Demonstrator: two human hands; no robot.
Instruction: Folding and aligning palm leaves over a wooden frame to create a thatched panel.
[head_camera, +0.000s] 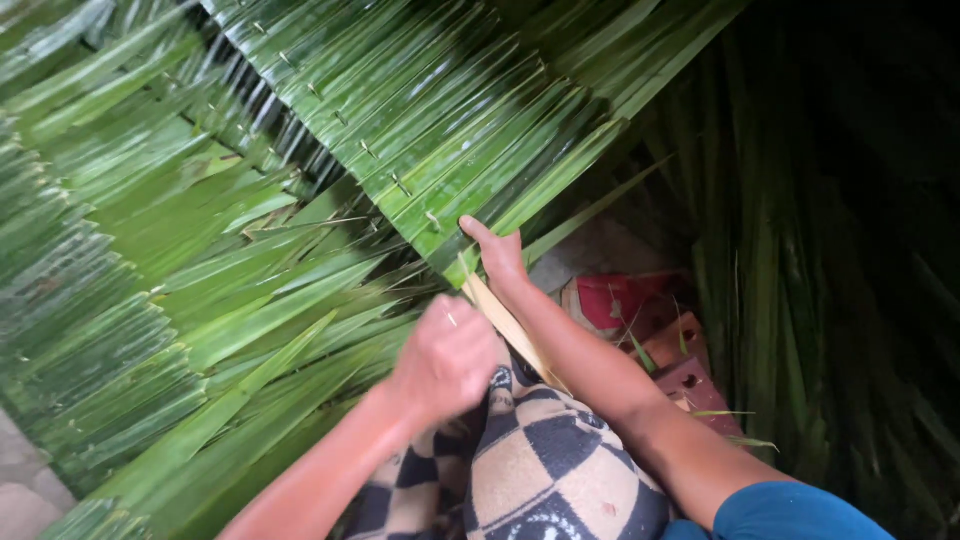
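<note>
Slippage is threatening: the right hand (497, 258) is only pressing flat on the stitched palm-leaf panel (430, 130) while the left hand (447, 357), fisted, seemingly is gripping a thin sliver (452, 319).

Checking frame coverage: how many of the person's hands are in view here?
2. The left hand is closed above the checkered cloth; the right hand rests at the edge of the stitched palm-leaf panel. None seems hidden.

Left hand (447, 358) is clenched in a fist, back of the hand up, forearm bare. Right hand (497, 252) reaches further forward, fingers (474, 229) extended and pressed down, arm nearly straight.
</note>
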